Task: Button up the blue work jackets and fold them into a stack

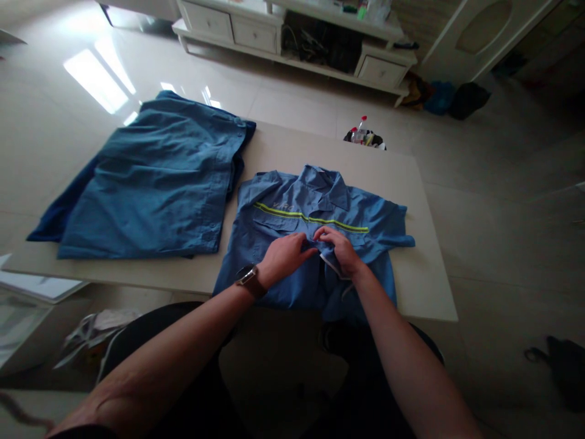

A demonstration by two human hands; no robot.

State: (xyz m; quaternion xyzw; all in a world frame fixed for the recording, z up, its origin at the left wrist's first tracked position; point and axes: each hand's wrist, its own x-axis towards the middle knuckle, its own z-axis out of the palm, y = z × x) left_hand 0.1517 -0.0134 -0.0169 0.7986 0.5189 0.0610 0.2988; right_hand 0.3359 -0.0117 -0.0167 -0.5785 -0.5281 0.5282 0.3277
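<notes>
A blue work shirt with a yellow-green reflective stripe lies front-up on the beige table, collar away from me. My left hand, with a watch on the wrist, and my right hand meet at the shirt's front placket, just below the stripe. Both hands have their fingers pinched on the fabric edges there. The shirt's lower hem hangs over the table's near edge.
A stack of folded darker blue garments covers the table's left half. Beyond the table stand a bin with bottles and a white low cabinet. Bags lie on the glossy floor at the right.
</notes>
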